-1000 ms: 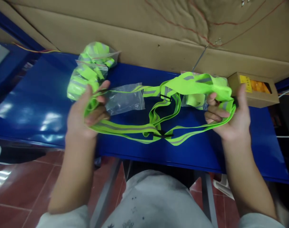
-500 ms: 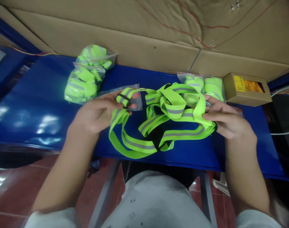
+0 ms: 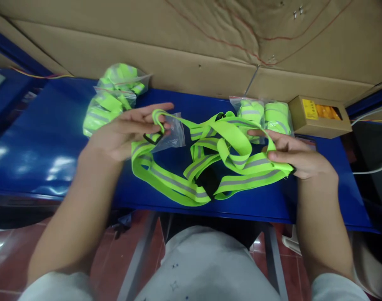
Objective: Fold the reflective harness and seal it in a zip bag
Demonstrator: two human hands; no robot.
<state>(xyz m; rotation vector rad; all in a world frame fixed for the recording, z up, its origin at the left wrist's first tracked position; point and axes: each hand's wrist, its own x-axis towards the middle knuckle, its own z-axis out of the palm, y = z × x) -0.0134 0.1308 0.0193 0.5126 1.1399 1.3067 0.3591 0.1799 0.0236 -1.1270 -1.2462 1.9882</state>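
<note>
Drew reflective harness [image 3: 238, 136] wider versus half-second ago; long axis 9-to-3 o'clock over tabletop [image 3: 37, 125]. Holding buckled loop [image 3: 154, 138] in left hand [image 3: 125, 125], strap [image 3: 280, 166] in right hand [image 3: 306, 161]; lies at left's 3, right's 9, equally near.

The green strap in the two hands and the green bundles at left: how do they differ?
The loose strap is unbagged; the left bundles are inside clear bags. The loose strap spreads in loops; the left bundles are bunched up. The left hand and right hand hold the loose strap; the left bundles lie on the blue table. Both are bright green with grey stripes.
</note>
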